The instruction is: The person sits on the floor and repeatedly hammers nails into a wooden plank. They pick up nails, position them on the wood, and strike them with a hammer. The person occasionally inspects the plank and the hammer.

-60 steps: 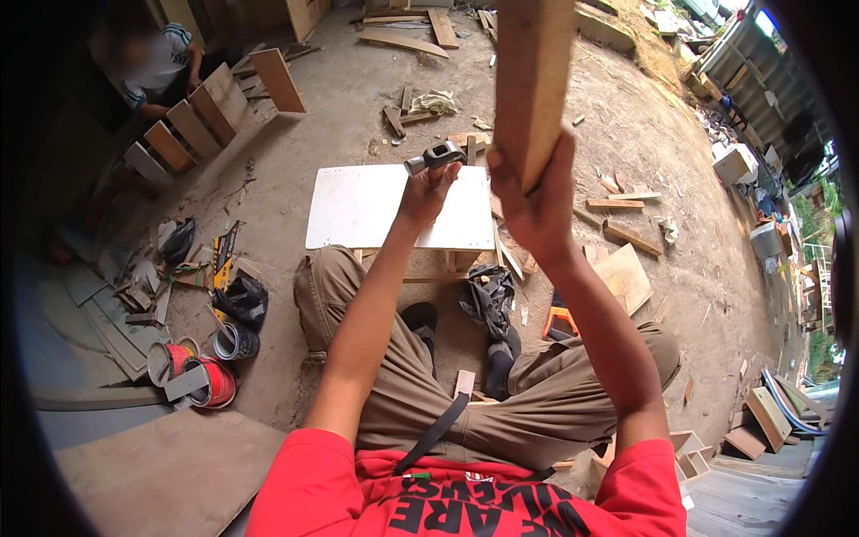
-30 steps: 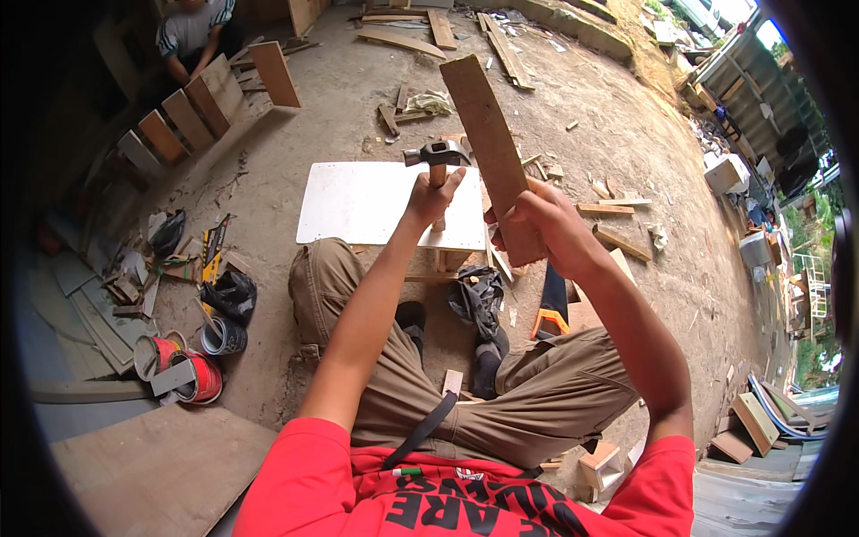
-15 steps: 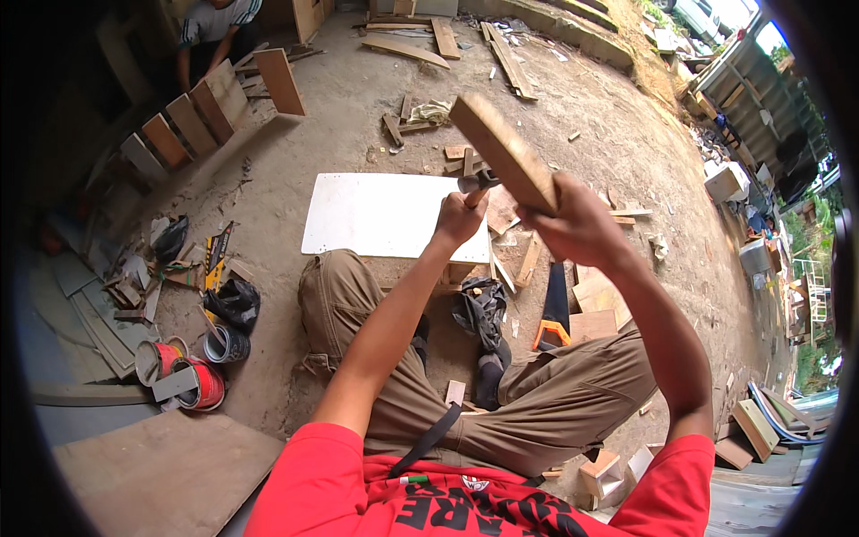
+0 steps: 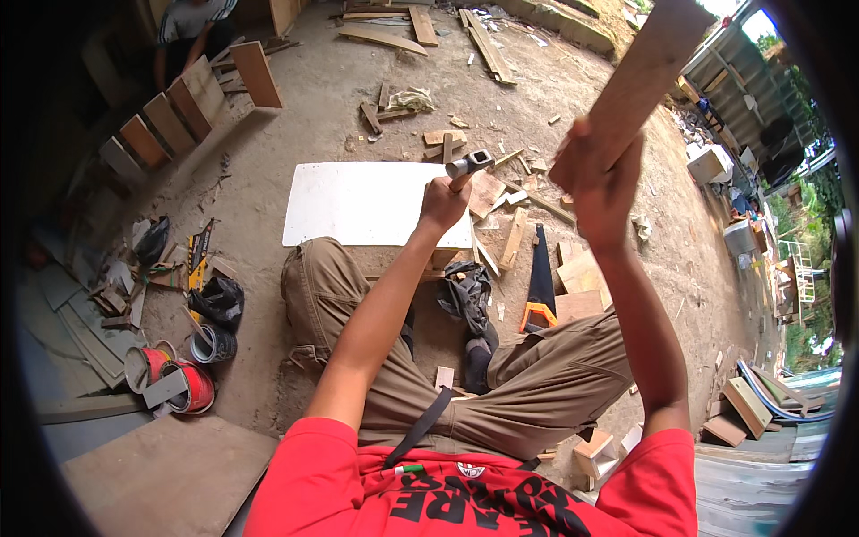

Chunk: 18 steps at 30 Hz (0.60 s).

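My left hand [image 4: 442,206] is closed around the handle of a hammer [image 4: 471,163], its metal head pointing up and away. Below that hand lies a white board [image 4: 358,201], flat in front of my knees. Raised on the right, my right hand [image 4: 605,183] grips the lower end of a brown wooden board [image 4: 649,76], which tilts up to the upper right and runs out at the top edge. Hammer and wooden board are well apart. A handsaw [image 4: 540,286] with an orange handle rests on the ground near my right knee.
Wood offcuts [image 4: 514,237] are scattered beyond and right of the white board. A black plastic bag [image 4: 465,291] lies between my legs. Red paint cans [image 4: 191,387] stand at left, near an open tin [image 4: 215,344]. Upright boards [image 4: 165,125] line the far left, beside another person [image 4: 192,31].
My right hand has lifted the wooden board up and to the right, away from the hammer, and turned it. The left hand with the hammer has shifted only slightly.
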Each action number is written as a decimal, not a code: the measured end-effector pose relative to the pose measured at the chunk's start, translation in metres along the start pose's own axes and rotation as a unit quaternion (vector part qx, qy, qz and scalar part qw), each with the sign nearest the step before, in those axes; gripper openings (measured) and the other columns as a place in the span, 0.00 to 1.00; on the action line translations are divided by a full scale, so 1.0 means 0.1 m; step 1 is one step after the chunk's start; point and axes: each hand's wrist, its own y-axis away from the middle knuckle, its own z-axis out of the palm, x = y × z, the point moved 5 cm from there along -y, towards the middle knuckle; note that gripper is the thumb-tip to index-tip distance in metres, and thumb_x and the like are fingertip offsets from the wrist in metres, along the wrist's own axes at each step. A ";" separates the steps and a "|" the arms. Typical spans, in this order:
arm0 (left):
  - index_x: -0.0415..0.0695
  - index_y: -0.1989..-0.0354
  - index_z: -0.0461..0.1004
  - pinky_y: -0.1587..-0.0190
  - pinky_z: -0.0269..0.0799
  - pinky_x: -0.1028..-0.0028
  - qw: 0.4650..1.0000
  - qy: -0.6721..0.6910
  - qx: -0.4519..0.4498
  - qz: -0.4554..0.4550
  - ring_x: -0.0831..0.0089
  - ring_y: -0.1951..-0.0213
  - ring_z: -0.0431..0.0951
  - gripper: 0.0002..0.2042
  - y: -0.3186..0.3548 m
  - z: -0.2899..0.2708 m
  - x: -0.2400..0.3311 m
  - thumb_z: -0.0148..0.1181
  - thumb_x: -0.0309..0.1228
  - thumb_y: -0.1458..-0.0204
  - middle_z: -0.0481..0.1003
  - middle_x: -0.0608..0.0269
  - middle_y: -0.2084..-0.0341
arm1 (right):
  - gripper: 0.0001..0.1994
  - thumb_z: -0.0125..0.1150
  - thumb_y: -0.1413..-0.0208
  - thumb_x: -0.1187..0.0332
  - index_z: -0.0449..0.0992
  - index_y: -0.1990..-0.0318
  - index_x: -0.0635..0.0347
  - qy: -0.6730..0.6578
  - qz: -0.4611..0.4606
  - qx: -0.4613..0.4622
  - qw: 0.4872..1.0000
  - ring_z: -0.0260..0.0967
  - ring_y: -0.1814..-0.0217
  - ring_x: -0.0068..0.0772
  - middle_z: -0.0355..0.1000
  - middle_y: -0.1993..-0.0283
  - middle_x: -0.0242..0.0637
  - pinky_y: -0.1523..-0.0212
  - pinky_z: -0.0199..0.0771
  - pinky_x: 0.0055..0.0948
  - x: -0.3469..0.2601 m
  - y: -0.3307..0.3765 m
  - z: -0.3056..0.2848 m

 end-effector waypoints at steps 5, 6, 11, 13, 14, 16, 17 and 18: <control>0.35 0.79 0.75 0.73 0.71 0.62 0.999 -0.014 0.027 0.022 0.56 0.76 0.81 0.18 -0.05 -0.12 -0.06 0.60 0.40 0.46 0.75 0.45 0.84 | 0.19 0.64 0.43 0.61 0.64 0.55 0.64 0.130 0.089 -0.144 0.977 0.73 0.71 0.30 0.73 0.70 0.43 0.72 0.72 0.32 0.22 0.01 0.19; 0.34 0.80 0.75 0.73 0.71 0.63 0.999 -0.019 0.023 0.020 0.57 0.77 0.81 0.19 -0.01 -0.08 -0.04 0.60 0.40 0.46 0.75 0.45 0.84 | 0.14 0.61 0.40 0.66 0.64 0.56 0.63 -0.039 0.088 -0.036 0.995 0.69 0.74 0.21 0.71 0.74 0.37 0.77 0.67 0.25 0.05 0.07 0.05; 0.35 0.80 0.75 0.73 0.70 0.65 0.995 -0.037 0.001 0.091 0.72 0.80 0.77 0.19 -0.07 0.06 -0.19 0.61 0.40 0.45 0.74 0.51 0.87 | 0.28 0.67 0.49 0.59 0.63 0.50 0.71 0.235 0.082 -0.169 0.954 0.78 0.63 0.53 0.76 0.63 0.60 0.64 0.77 0.38 0.61 0.29 0.46; 0.37 0.76 0.77 0.72 0.70 0.67 0.994 -0.008 -0.001 0.107 0.76 0.78 0.76 0.14 -0.11 -0.01 -0.24 0.62 0.36 0.45 0.76 0.56 0.84 | 0.27 0.65 0.47 0.55 0.67 0.50 0.70 0.173 0.061 -0.217 0.959 0.78 0.61 0.46 0.77 0.63 0.54 0.60 0.77 0.37 0.40 0.10 0.32; 0.38 0.74 0.77 0.72 0.70 0.68 0.993 0.053 -0.001 0.109 0.77 0.77 0.76 0.12 -0.06 -0.02 -0.25 0.63 0.34 0.46 0.78 0.58 0.82 | 0.24 0.65 0.46 0.56 0.69 0.52 0.69 0.065 0.073 -0.159 0.982 0.78 0.63 0.37 0.77 0.64 0.49 0.62 0.77 0.35 0.19 0.10 0.20; 0.42 0.65 0.78 0.70 0.67 0.76 0.980 0.148 -0.016 0.129 0.82 0.74 0.70 0.07 0.12 -0.01 -0.20 0.62 0.33 0.44 0.72 0.73 0.79 | 0.22 0.65 0.44 0.58 0.69 0.52 0.68 -0.045 0.070 -0.045 0.996 0.75 0.67 0.26 0.75 0.68 0.41 0.68 0.75 0.29 0.07 0.09 -0.03; 0.40 0.66 0.79 0.69 0.69 0.76 0.989 0.085 -0.040 0.112 0.82 0.73 0.72 0.06 0.12 0.00 -0.27 0.63 0.30 0.45 0.75 0.71 0.77 | 0.22 0.65 0.44 0.58 0.69 0.52 0.68 -0.074 0.063 0.012 0.995 0.74 0.69 0.23 0.75 0.69 0.39 0.70 0.74 0.26 0.10 0.06 -0.14; 0.41 0.65 0.80 0.67 0.71 0.76 0.984 0.100 -0.050 0.138 0.82 0.71 0.74 0.05 0.16 0.00 -0.24 0.63 0.29 0.45 0.77 0.70 0.75 | 0.21 0.66 0.44 0.58 0.70 0.54 0.67 -0.072 0.020 0.072 0.995 0.71 0.72 0.19 0.73 0.71 0.33 0.73 0.71 0.22 0.19 0.04 -0.21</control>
